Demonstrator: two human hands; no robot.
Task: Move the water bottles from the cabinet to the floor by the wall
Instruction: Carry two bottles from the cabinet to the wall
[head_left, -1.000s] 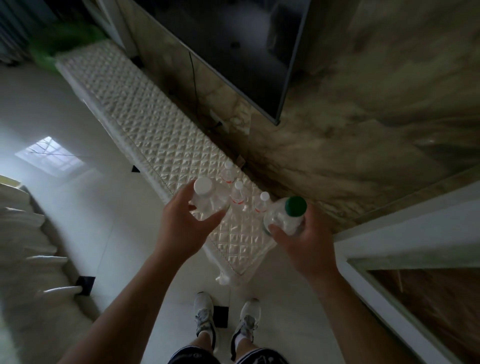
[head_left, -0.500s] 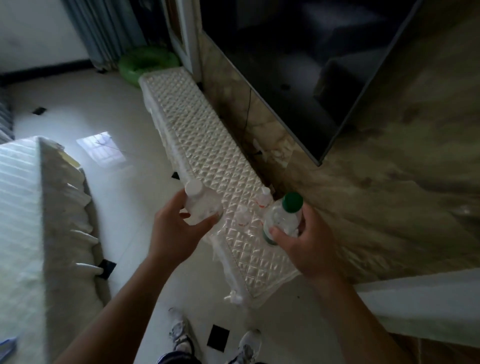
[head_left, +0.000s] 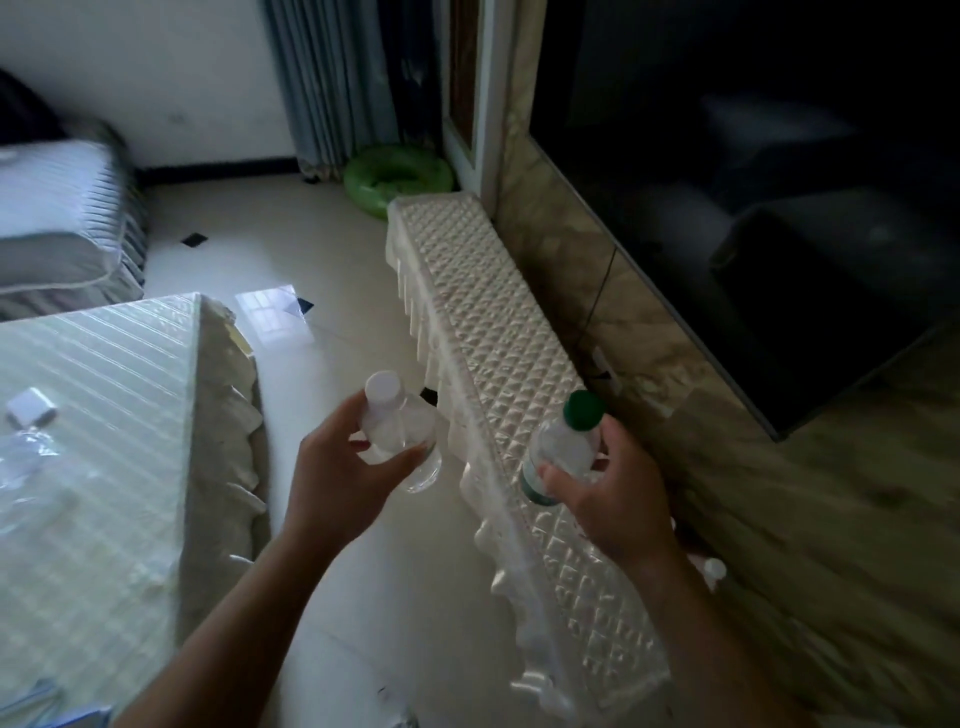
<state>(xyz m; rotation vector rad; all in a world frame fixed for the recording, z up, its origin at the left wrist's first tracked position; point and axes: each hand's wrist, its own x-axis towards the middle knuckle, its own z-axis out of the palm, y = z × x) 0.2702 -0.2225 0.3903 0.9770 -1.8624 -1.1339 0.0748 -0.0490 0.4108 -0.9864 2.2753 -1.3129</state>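
Nearest, gripping a white-capped water bottle (head_left: 397, 434) in the left hand (head_left: 337, 470), fingers curled round its body, over the tiled floor (head_left: 332, 291) just beside the quilt-covered cabinet (head_left: 498, 322). Holding a green-capped bottle (head_left: 563, 449) likewise in the right hand (head_left: 618, 499), thumb and fingers wrapped round it, above the cabinet top. Farther off, beyond the cabinet's end, a green ring (head_left: 397, 176) by the curtain (head_left: 322, 78), beside a dark screen (head_left: 753, 156) on the wall

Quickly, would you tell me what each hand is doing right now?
Left hand: grips the white-capped bottle, held over the floor.
Right hand: grips the green-capped bottle, held above the cabinet.
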